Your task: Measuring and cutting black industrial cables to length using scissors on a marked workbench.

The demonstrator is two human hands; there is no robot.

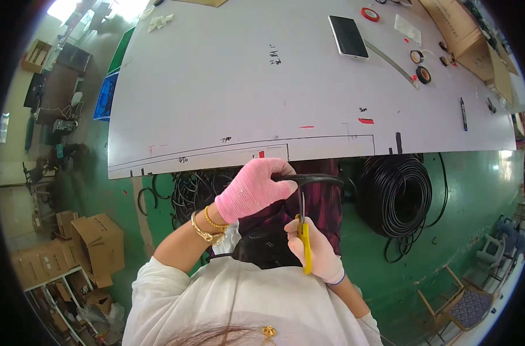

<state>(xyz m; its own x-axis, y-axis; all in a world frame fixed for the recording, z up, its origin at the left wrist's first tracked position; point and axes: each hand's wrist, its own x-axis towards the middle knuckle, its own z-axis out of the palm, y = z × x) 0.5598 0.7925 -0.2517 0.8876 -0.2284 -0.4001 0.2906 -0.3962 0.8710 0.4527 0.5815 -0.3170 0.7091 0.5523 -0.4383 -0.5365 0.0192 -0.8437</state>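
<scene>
My left hand (254, 189), in a pink glove, is closed around a bundle of black cables (317, 179) just below the near edge of the white table (216, 92). My right hand (320, 254), in a pale glove, grips yellow-handled scissors (304, 239). Their dark blades point up toward the cable bundle next to my left fist. Gold bracelets circle my left wrist.
A large coil of black cable (395, 193) lies on the green floor at right; looser black cables (193, 193) lie left. On the table are a phone (348, 36), tape rolls (423, 74), a pen (463, 112) and cardboard (464, 34). Cardboard boxes (95, 242) stand lower left, chairs (464, 303) lower right.
</scene>
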